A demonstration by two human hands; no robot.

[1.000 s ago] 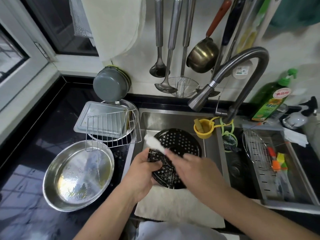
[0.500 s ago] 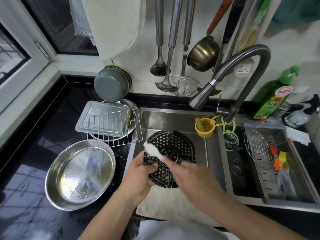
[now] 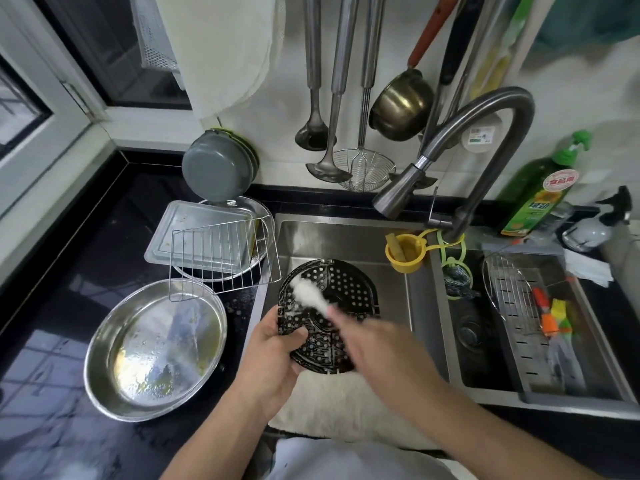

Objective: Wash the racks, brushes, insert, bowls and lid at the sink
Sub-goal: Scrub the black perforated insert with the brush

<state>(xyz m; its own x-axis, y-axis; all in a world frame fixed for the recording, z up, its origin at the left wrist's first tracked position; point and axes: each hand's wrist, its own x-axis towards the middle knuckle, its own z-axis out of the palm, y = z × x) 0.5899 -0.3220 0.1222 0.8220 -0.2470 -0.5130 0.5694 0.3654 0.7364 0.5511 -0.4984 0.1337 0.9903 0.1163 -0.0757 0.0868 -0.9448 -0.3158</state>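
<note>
The green soap bottle (image 3: 535, 195) by the tap carries a red oval label with Chinese characters too blurred to read. Over the sink (image 3: 412, 306), the left hand (image 3: 277, 355) grips the black perforated insert (image 3: 341, 292) at its near-left edge, thumb on top. The right hand (image 3: 377, 344), motion-blurred, fingers curled, holds a white brush (image 3: 308, 294) against it.

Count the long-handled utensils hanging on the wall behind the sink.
At least 4: two ladles, a wire skimmer and a brass-coloured pot with a reddish handle. Darker handles hang behind the faucet, partly hidden, so there may be more.
</note>
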